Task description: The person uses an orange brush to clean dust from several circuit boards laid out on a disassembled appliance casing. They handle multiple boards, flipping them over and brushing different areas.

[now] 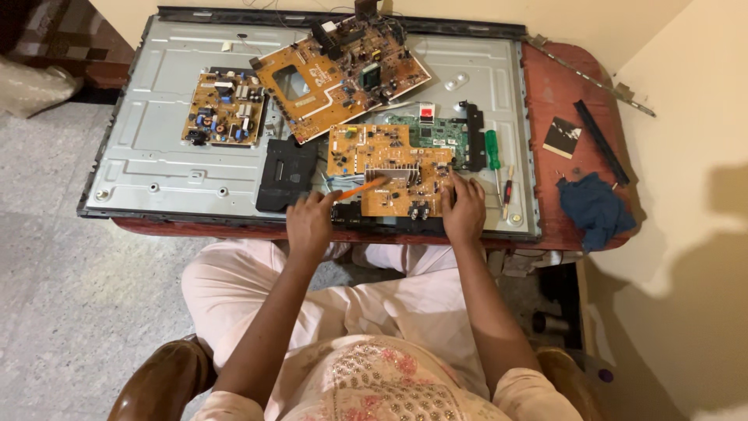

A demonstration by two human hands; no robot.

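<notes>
The left hand is closed around a thin orange tool. The tool looks like a small screwdriver or a pen — I cannot tell which. Its long line runs up and to the right, away from the grip, and its tip rests on the brown circuit board just in front of the person.

The right hand is not gripping anything. It lies flat with the fingers spread, and it presses on the right edge of the same board. So the board sits between the two hands — the left one just beside its lower left corner, the right one touching its right side. Both hands are close to it, but only the right one touches it with bare skin.

Both arms reach forward from the lap, bent a little at the elbows, with the wrists low over the near edge of the counter.

The board lies on a big grey metal panel that covers most of the counter. Just behind it is a green board. Farther back lie a large brown board, tilted, and a smaller brown board to the left. A green-handled screwdriver lies just right of the right hand. A blue cloth sits well off to the right.
</notes>
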